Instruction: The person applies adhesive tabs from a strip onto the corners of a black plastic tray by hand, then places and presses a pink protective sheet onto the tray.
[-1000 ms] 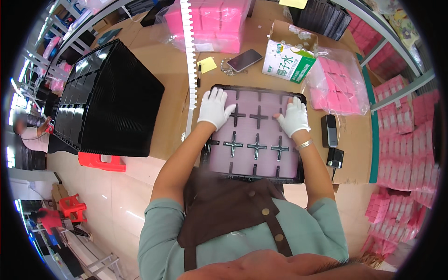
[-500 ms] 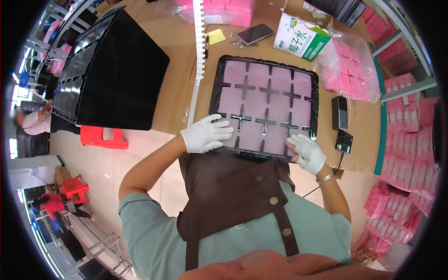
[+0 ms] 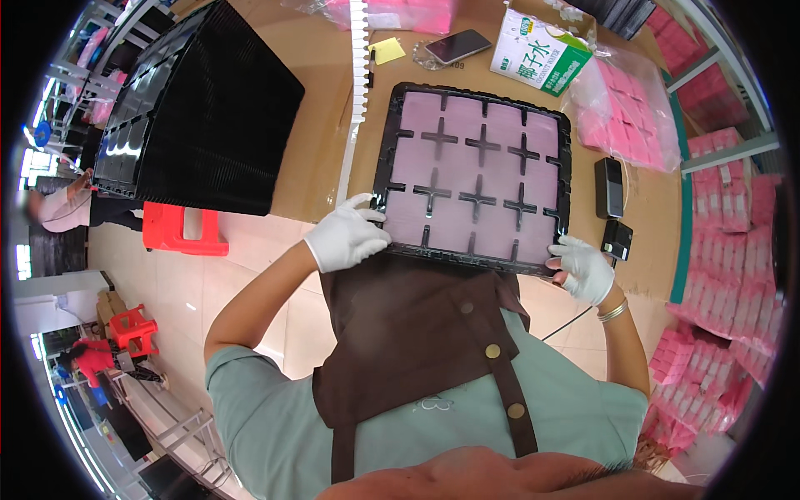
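In front of me on the cardboard-covered table lies a square black plastic tray with cross-shaped dividers. Flat lilac-pink pieces fill its compartments. My left hand, in a white glove, is closed around the tray's near left corner, fingers at the rim. At the near right corner my right hand, also gloved, pinches the rim with its thumb tucked low. The undersides of the tray and some fingertips are hidden.
A tall stack of black trays stands at left, beyond a red stool. A white notched strip runs along the table. Phone, carton, bagged pink pieces and a black power bank lie around. Two people are farther left.
My hands have moved apart, from lying over the tray's near compartments to holding its near corners. The tray sits slightly farther up in the view.
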`<action>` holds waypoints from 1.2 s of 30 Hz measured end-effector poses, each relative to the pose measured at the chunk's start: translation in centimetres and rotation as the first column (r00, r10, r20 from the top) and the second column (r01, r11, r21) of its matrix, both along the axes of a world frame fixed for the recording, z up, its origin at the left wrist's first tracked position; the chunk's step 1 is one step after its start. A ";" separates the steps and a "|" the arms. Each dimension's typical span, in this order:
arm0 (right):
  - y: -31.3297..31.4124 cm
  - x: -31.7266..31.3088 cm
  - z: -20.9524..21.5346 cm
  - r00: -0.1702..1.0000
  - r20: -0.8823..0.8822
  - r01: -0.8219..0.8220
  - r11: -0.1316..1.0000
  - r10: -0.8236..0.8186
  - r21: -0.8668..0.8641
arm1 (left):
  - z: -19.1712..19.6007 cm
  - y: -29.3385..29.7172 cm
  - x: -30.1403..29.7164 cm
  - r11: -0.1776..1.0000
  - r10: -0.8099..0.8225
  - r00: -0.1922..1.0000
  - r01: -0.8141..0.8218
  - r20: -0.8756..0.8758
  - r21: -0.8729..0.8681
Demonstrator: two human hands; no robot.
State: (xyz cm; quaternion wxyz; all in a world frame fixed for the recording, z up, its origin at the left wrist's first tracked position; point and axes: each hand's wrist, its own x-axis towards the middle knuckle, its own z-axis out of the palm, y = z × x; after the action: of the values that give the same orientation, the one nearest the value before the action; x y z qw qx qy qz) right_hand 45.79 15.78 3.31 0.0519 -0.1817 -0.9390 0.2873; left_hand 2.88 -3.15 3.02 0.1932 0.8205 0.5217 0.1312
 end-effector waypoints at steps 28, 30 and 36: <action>-4.3 -4.0 -5.0 0.592 -0.376 0.781 0.622 -0.713 0.050 | -3.2 -0.3 2.9 0.522 0.831 0.405 -0.804 0.381 -0.285; -3.9 -4.5 -2.0 0.515 -0.534 0.745 0.658 -0.671 -0.110 | 3.1 -0.7 4.2 0.452 0.645 -0.183 -0.691 0.742 -0.564; -4.5 -11.4 7.7 0.477 -0.748 0.460 0.856 -0.461 -0.234 | 20.1 -9.6 -0.8 -0.143 0.419 0.196 -0.950 0.886 0.278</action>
State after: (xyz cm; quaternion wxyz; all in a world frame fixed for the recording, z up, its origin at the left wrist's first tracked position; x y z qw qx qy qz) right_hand 34.34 11.26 11.04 0.5305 -0.2828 -0.7355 0.3126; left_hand 2.13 -12.72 23.08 -0.2232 0.2496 0.6655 0.6671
